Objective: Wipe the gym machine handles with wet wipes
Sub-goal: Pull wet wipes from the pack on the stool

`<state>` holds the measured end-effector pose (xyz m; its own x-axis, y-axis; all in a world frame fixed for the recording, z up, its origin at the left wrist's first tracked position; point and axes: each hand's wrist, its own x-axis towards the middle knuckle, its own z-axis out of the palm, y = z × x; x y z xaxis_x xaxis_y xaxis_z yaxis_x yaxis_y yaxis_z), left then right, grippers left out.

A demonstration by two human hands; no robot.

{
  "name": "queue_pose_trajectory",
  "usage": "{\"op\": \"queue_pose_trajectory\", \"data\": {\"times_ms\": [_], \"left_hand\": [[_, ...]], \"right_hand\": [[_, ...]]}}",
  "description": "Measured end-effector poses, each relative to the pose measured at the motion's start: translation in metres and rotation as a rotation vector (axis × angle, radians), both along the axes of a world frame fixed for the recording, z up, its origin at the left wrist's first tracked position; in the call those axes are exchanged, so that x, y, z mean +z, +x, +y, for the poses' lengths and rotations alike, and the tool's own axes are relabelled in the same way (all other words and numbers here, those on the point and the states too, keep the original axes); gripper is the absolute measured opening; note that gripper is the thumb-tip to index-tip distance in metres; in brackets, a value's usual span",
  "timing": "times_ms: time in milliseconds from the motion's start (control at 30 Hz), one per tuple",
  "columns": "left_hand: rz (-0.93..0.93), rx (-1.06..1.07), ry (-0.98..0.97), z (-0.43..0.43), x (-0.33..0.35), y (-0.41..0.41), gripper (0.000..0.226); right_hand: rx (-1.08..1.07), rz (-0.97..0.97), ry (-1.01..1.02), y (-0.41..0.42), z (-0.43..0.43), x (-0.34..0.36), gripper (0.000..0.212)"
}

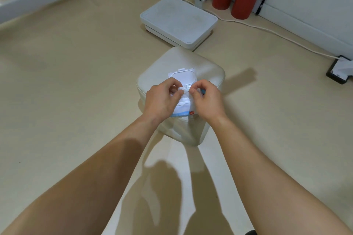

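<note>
The camera rides on my head, facing forward and steeply down. My left hand (162,99) and right hand (205,99) sit near, mid-frame, over a cream padded seat (208,70) on beige floor (76,63).

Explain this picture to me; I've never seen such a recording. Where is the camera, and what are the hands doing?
There is no robot here: a person wears a camera on the head, so this single view looks down along their own arms. The left hand pinches a white wipe poking from a wipes pack, whose flip lid stands open. The right hand grips the pack's edge, apparently steadying it. The pack lies on a white padded seat. Beyond, on the floor, lies a flat white platform.
</note>
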<state>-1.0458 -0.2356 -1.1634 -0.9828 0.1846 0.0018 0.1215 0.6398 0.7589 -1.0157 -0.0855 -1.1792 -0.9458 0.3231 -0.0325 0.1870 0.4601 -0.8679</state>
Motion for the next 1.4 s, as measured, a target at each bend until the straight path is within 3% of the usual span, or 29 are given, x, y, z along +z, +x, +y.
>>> {"op": "queue_pose_trajectory", "data": {"times_ms": [67, 233, 533, 700, 833, 1067, 1267, 1400], "left_hand": [[-0.016, 0.017, 0.03, 0.0, 0.0, 0.001, 0.009], [-0.034, 0.002, 0.093, -0.003, -0.003, -0.001, 0.009], [-0.067, -0.011, 0.128, -0.005, -0.007, -0.004, 0.012], [-0.096, 0.025, 0.165, 0.0, 0.002, -0.003, 0.015], [-0.012, 0.032, 0.142, 0.009, 0.014, 0.002, 0.015], [0.184, 0.065, 0.295, 0.024, 0.05, 0.004, 0.033], [0.132, 0.039, 0.381, 0.029, 0.062, 0.008, 0.034], [0.098, 0.116, 0.455, 0.028, 0.065, 0.008, 0.032]], "right_hand": [[-0.017, -0.002, -0.059, 0.002, 0.0, -0.003, 0.012], [0.047, 0.005, -0.073, 0.006, 0.0, -0.007, 0.038], [-0.015, 0.024, -0.261, 0.0, -0.001, -0.002, 0.034], [-0.06, 0.048, -0.255, -0.002, -0.001, 0.003, 0.029], [-0.025, 0.088, -0.251, 0.001, 0.0, 0.014, 0.031], [-0.078, 0.08, -0.767, 0.005, 0.006, 0.055, 0.02], [-0.078, 0.127, -0.67, 0.006, 0.01, 0.07, 0.002], [-0.157, 0.167, -0.753, 0.003, 0.018, 0.078, 0.014]]}}
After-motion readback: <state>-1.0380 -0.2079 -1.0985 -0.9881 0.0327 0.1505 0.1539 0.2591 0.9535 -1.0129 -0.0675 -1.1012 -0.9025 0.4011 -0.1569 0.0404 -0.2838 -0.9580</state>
